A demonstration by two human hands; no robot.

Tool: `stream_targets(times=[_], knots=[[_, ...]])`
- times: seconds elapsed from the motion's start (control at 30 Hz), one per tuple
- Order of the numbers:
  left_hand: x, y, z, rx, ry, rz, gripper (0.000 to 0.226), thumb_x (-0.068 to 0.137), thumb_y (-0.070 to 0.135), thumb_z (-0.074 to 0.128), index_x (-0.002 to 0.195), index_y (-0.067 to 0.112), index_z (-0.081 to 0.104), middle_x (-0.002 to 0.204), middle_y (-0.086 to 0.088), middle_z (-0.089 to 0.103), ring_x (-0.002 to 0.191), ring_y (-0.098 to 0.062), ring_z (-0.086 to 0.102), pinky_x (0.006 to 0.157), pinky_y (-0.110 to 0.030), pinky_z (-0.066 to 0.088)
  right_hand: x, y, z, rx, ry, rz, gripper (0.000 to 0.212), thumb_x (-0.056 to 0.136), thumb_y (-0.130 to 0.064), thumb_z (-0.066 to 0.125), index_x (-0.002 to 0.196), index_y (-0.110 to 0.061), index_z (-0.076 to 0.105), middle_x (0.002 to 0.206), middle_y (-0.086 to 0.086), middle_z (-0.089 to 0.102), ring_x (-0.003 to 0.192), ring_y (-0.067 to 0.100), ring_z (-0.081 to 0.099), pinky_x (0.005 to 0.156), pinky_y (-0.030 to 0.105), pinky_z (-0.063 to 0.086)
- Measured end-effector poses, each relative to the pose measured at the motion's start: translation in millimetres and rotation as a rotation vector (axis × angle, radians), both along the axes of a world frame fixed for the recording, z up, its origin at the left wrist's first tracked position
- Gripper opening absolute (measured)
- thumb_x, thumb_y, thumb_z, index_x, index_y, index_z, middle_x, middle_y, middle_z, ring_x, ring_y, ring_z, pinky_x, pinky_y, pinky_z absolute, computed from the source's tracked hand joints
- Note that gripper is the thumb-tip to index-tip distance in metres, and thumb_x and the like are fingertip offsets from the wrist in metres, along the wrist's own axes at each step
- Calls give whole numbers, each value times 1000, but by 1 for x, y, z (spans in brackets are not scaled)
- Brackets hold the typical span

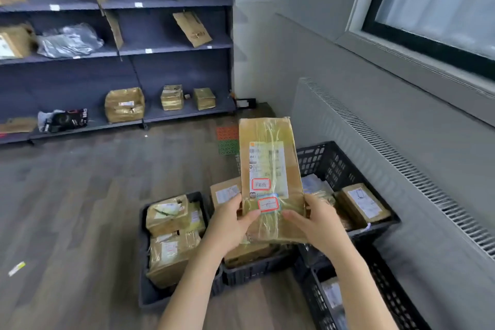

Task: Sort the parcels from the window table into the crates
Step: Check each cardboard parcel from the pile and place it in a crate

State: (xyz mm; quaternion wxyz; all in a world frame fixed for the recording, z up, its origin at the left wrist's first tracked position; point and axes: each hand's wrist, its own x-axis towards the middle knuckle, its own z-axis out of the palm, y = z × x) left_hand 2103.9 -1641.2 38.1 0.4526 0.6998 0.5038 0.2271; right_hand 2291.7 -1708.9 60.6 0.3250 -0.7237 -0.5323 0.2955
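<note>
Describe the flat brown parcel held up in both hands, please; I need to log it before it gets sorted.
The flat brown cardboard parcel is a long rectangle wrapped in glossy clear tape. Its face carries a white printed shipping label and two small red-bordered stickers, the lower also edged in blue; the writing is too blurred to read. It stands nearly upright, tilted slightly, above the black plastic crates. The left hand and right hand grip its lower edges, thumbs on the front.

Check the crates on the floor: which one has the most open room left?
The rear crate against the wall by the radiator: much of its far end is bare. The left crate is packed with parcels almost end to end.
</note>
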Motion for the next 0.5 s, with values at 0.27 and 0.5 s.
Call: stream_targets(times=[0.27,0.5], knots=[[98,85,-108,-274,37,11,36,91,29,63,125,36,55,126,18,59,121,-3,51,104,-32,41,82,89,-108,-169,85,-106,19,87,-23,70,100,-23,57,87,-16,63,80,3,60,59,8,41],[135,147,-227,-522,194,66,31,91,19,60,121,28,60,127,9,61,117,-9,54,103,-36,43,115,159,-207,-404,40,-98,41,89,-19,64,128,-12,53,111,0,66,101,17,62,74,23,45]])
